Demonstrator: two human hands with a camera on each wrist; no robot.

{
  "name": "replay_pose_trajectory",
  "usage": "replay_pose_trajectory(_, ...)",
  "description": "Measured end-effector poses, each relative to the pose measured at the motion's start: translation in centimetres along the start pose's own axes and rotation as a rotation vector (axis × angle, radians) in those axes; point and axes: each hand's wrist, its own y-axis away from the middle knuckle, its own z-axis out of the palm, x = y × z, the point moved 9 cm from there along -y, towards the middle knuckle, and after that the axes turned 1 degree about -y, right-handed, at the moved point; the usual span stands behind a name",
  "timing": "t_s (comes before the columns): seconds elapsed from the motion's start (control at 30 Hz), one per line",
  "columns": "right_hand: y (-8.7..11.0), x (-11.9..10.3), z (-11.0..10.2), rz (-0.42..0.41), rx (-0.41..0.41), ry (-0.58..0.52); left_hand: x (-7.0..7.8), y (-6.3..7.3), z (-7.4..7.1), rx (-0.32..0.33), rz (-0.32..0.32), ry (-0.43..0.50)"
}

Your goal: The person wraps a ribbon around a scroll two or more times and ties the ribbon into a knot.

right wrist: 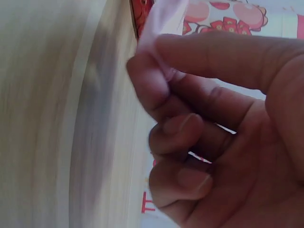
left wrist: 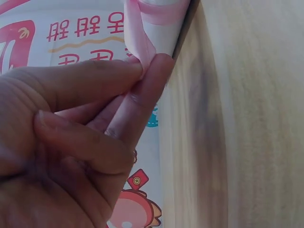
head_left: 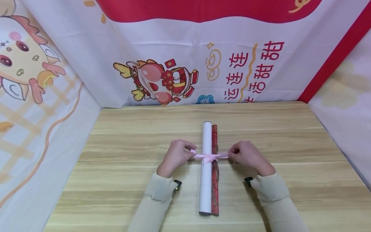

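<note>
A white roll (head_left: pixel 206 190) lies lengthwise on the table, pointing away from me. Alongside its right edge runs a narrow red patterned strip (head_left: pixel 214 193). A pink ribbon (head_left: pixel 209 158) crosses over the roll near its middle, with a knot or crossing on top. On the left, my left hand (head_left: pixel 177 156) pinches one ribbon end between thumb and finger; the left wrist view shows the ribbon (left wrist: pixel 138 35) entering that pinch. My right hand (head_left: pixel 249 156) pinches the other end, and the ribbon (right wrist: pixel 164 21) appears between thumb and forefinger in the right wrist view. Both ends stretch sideways.
The roll rests on a wood-grain table (head_left: pixel 121 180). A printed white cloth (head_left: pixel 174 35) hangs behind the table's far edge, and more printed cloth (head_left: pixel 58 106) covers the left side. Dark wrist-worn devices (head_left: pixel 177 184) show beneath both sleeves.
</note>
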Motion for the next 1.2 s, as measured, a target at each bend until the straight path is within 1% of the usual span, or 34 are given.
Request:
replay_pose_trajectory(0.1, 0.2, 0.6, 0.0, 0.032, -0.024, -0.007, -0.2, 0.1, -0.1, 0.014, -0.012, -0.024)
replay_pose_trajectory(0.33, 0.5, 1.2, -0.1, 0.038, -0.037, 0.014, -0.2, 0.3, -0.1, 0.019, 0.006, -0.045)
replay_pose_trajectory(0.67, 0.6, 1.7, -0.4, 0.04, -0.034, 0.024, 0.0, 0.3, -0.1, 0.024, 0.002, -0.041)
replay_pose_trajectory(0.73, 0.7, 1.8, -0.4, 0.046, -0.039, 0.011, 0.0, 0.4, -0.1, 0.024, -0.001, -0.044)
replay_pose_trajectory(0.83, 1.0, 1.8, -0.7, 0.042, -0.04, -0.021, -0.2, 0.4, -0.1, 0.018, -0.021, -0.02)
replay_pose_trajectory(0.97, 1.4, 1.5, -1.6, 0.01, -0.02, -0.052, -0.5, 0.6, -0.5, 0.024, -0.072, 0.068)
replay_pose_trajectory(1.07, 1.6, 1.2, -2.3, -0.009, -0.006, -0.056, -0.5, 0.7, -1.0, 0.039, -0.086, 0.108)
replay_pose_trajectory(1.2, 1.6, 1.3, -2.6, -0.019, 0.003, -0.038, -0.7, 0.6, -1.3, 0.05, -0.099, 0.106)
